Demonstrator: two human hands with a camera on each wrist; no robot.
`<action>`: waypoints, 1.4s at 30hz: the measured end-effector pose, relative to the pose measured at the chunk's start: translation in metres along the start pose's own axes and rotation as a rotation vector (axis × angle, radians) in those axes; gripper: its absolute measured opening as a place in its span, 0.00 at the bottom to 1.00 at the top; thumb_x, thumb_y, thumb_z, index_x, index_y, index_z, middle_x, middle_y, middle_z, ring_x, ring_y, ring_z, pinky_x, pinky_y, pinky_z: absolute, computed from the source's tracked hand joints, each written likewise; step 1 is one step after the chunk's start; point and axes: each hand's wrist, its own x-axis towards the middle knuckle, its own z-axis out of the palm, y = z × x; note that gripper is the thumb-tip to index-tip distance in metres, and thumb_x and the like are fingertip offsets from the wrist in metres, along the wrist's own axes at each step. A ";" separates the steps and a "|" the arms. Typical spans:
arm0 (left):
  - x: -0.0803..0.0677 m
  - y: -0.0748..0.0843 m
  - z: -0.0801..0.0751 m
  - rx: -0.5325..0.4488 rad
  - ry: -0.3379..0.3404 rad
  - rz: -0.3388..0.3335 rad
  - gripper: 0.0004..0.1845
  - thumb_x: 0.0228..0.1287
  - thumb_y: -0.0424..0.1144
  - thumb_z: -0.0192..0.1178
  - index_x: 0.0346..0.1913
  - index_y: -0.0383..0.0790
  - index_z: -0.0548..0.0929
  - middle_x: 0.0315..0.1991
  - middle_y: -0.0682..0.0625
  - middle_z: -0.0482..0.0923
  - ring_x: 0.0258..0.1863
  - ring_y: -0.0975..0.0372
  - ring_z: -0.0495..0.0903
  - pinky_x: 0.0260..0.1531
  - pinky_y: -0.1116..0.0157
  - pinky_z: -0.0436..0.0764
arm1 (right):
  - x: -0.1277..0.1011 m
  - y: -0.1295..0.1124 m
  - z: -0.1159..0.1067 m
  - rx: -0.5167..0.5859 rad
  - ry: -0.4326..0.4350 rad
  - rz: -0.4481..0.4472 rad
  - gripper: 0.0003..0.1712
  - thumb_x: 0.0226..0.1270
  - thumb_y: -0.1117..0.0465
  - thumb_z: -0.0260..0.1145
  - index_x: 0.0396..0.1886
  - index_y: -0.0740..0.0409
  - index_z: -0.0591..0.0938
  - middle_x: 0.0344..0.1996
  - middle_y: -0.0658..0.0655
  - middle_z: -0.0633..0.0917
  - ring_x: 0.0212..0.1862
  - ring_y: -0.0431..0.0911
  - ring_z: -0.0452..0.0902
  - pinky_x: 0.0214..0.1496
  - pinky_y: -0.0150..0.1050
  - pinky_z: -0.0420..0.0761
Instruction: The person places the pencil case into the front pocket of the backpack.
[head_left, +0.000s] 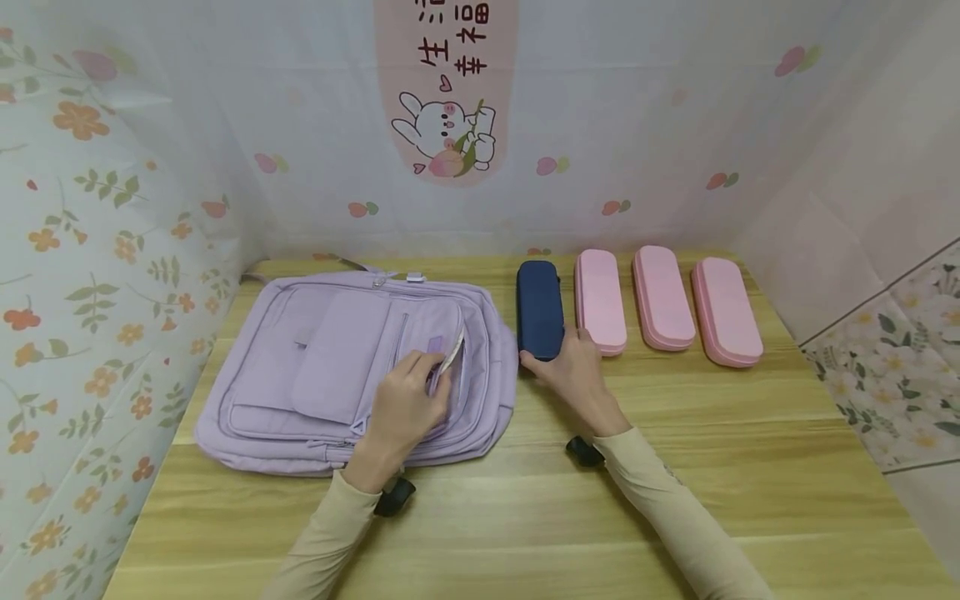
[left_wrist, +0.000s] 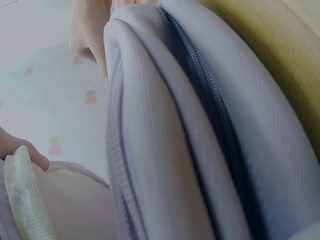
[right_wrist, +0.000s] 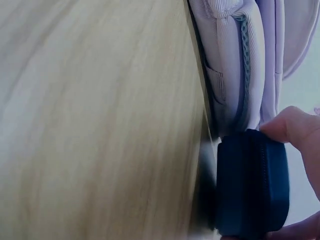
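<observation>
A lavender backpack point(head_left: 330, 358) lies flat on the wooden table, its front pocket partly opened. My left hand point(head_left: 408, 400) pinches the raised edge of that pocket; its pale lining edge point(left_wrist: 27, 200) shows in the left wrist view. To the right of the bag is a navy zippered pencil case point(head_left: 538, 304). My right hand point(head_left: 576, 375) grips its near end, thumb on the left side and fingers on the right. In the right wrist view the navy case point(right_wrist: 252, 185) is held between thumb and fingers, close to the tabletop.
Three pink cases, a left one point(head_left: 602, 300), a middle one point(head_left: 663, 296) and a right one point(head_left: 726, 310), lie in a row right of the navy case. A patterned curtain point(head_left: 315, 125) hangs behind the table point(head_left: 510, 533) and along its sides.
</observation>
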 end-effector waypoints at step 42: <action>0.027 -0.024 -0.045 -0.095 0.226 -0.136 0.05 0.58 0.27 0.62 0.35 0.30 0.88 0.22 0.42 0.82 0.17 0.55 0.79 0.18 0.58 0.80 | -0.030 -0.031 -0.046 0.304 0.019 -0.144 0.45 0.44 0.47 0.82 0.58 0.68 0.80 0.48 0.65 0.87 0.43 0.55 0.85 0.41 0.51 0.88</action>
